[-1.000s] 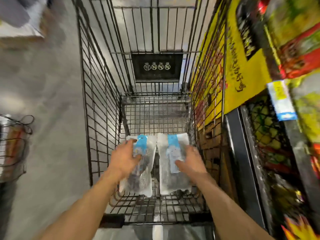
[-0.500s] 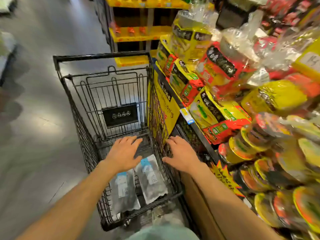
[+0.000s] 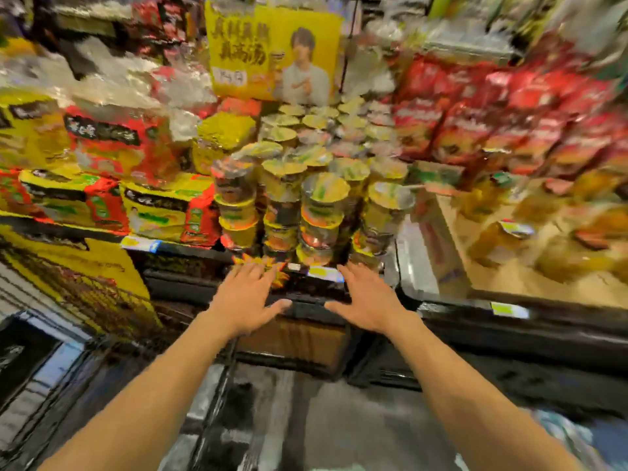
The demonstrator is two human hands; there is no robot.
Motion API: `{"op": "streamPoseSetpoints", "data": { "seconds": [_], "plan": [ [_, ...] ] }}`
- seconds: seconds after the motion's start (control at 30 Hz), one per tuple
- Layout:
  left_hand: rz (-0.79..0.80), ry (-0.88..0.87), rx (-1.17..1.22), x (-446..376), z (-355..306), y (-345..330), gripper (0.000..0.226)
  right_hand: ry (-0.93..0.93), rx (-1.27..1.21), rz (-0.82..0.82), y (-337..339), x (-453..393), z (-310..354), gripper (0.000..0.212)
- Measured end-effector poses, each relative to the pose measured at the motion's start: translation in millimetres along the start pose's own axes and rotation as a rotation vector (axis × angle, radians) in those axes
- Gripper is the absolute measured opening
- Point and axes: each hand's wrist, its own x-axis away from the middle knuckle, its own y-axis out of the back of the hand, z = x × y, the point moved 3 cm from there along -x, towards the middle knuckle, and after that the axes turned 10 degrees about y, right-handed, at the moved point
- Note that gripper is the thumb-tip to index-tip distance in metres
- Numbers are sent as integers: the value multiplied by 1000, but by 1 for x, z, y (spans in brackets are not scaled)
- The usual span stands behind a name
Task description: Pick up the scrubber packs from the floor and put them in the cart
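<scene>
Both of my hands are stretched forward, palms down, fingers spread, holding nothing. My left hand and my right hand hover side by side in front of the lower shelf edge. The picture is heavily blurred. A bit of the black wire cart shows at the lower left, beside a yellow sign. No scrubber pack is in view; the inside of the cart is out of frame.
Store shelves fill the view ahead: stacked noodle cups in the middle, yellow and red noodle bags to the left, red packs to the right. A yellow poster stands above. Grey floor lies below my arms.
My hands let go of the two packs in the cart and came up open. The view swung right, from the cart to the shelves.
</scene>
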Motion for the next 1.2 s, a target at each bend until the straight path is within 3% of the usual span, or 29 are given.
{"op": "streamPoseSetpoints", "data": {
  "seconds": [0.23, 0.33, 0.4, 0.5, 0.67, 0.8, 0.9, 0.97, 1.07, 1.2],
  "plan": [
    [-12, -460, 11, 8, -226, 20, 110, -519, -114, -134, -26, 221, -114, 105],
    [0, -664, -18, 33, -324, 9, 108, -725, -136, -127, -44, 335, -135, 128],
    [8, -776, -25, 56, -383, 8, 107, -869, -175, -164, -56, 408, -145, 124],
    [-4, -929, -71, 91, -465, 3, 109, -1060, -242, -277, -71, 505, -142, 95],
    [20, -1225, -134, 153, -598, -28, 96, -1405, -342, -375, -117, 641, -114, 102],
    [80, -1445, -164, 211, -675, -55, 94, -1647, -466, -439, -147, 711, -88, 90],
    [129, -1559, -198, 242, -720, -75, 91, -1787, -530, -458, -160, 745, -73, 106],
    [171, -1619, -232, 257, -748, -88, 92, -1881, -535, -491, -165, 765, -68, 98],
    [211, -1707, -266, 273, -785, -102, 91, -1976, -556, -525, -170, 785, -71, 87],
    [228, -1771, -293, 276, -833, -121, 90, -2054, -663, -555, -188, 795, -91, 97]
  ]
}}
